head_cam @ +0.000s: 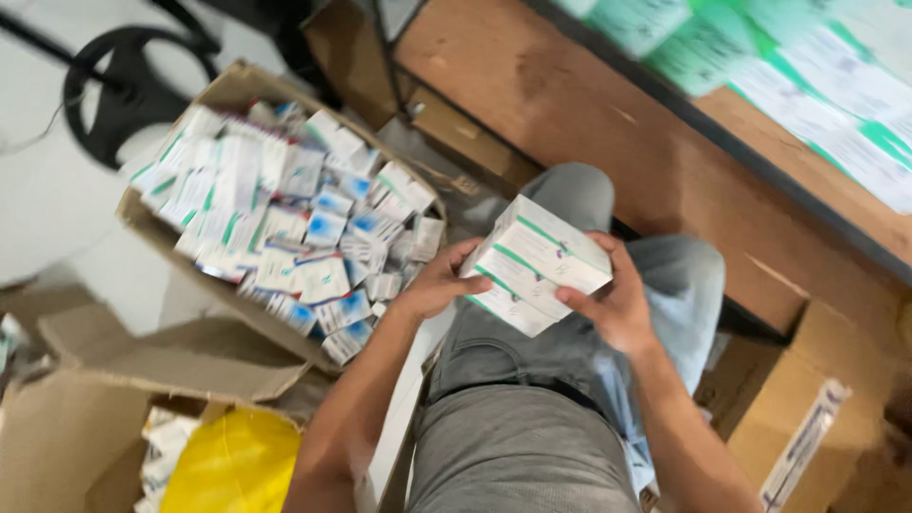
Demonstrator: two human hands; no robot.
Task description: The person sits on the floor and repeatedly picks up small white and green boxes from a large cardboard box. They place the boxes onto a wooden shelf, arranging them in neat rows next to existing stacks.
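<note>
A stack of small white boxes with green stripes (537, 261) is held above my lap, over grey jeans. My left hand (439, 282) grips the stack's left end, fingers curled under it. My right hand (613, 302) clasps the right side, thumb on the front face. To the left on the floor stands an open cardboard carton (138, 223), heaped with several small white, blue and green boxes (285, 223).
A brown wooden table (589, 104) with green and white papers (817, 66) stands at the right. A closed taped carton (793, 418) sits at lower right. Flattened cardboard (114, 370) and a yellow bag (233, 461) lie at lower left; a black chair base (128, 81) is at upper left.
</note>
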